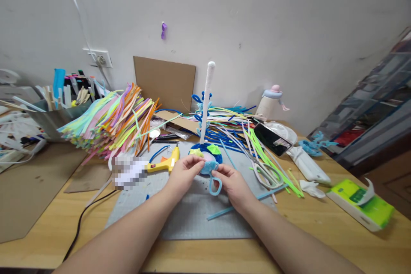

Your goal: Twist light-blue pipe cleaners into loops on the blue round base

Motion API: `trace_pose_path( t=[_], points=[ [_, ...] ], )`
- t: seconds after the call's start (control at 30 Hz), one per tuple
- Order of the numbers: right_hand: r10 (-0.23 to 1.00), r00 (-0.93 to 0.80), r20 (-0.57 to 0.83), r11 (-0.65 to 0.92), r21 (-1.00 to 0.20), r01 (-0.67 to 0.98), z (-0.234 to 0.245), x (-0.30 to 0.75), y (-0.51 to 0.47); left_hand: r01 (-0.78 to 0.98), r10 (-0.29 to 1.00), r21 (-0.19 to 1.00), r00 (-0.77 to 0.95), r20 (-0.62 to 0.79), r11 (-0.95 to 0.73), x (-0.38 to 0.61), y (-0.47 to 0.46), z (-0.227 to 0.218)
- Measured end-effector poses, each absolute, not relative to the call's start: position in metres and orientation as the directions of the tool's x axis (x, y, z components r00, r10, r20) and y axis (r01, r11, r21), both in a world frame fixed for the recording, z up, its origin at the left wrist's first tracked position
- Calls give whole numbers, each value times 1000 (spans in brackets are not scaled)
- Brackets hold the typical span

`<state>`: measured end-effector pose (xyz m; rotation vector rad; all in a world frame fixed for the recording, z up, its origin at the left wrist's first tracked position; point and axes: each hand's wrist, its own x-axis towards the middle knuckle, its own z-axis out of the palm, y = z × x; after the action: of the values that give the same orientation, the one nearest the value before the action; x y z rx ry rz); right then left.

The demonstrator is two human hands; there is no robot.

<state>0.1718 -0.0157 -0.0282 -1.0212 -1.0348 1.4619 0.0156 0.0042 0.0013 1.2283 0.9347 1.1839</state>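
Blue piece (pixel 211 165) is over the mat (pixel 189 222), between both hands: left hand (pixel 183 175) pinches its left side, right hand (pixel 236 186) pinches near its loop (pixel 215 194). Probably light, soft, bendable; best held above the loop.

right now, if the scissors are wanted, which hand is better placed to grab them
Probably the right hand: the scissors lie on its side, nearer to it than to the left hand, though both hands pinch the light-blue fuzzy piece.
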Motion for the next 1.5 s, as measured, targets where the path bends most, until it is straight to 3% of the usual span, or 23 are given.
trace_pose_path(
  t=[0.53, 0.63, 1.13, 1.33, 1.5],
  points=[
    [988, -83, 132, 129, -991, -36, -27, 174, -15, 148, 952, 959, 228, 206, -242, 13, -2, 10],
    [989, -97, 113, 110, -993, -32, -26, 174, -16, 214, 952, 941, 213, 218, -263, 13, -2, 9],
    [984, -173, -35, -44, -998, -53, -19, 169, -23, -5, 962, 1000, 273, -4, 6, 11, 3, -1],
    [929, -324, -179, -309, -857, -413, -14, 172, -22, -224, 932, 952, 341, -126, 211, 15, 3, 0],
    [752, -612, -247, -601, -638, -481, -5, 174, -26, -223, 897, 975, 426, 115, -19, 14, -6, 15]
  ],
)
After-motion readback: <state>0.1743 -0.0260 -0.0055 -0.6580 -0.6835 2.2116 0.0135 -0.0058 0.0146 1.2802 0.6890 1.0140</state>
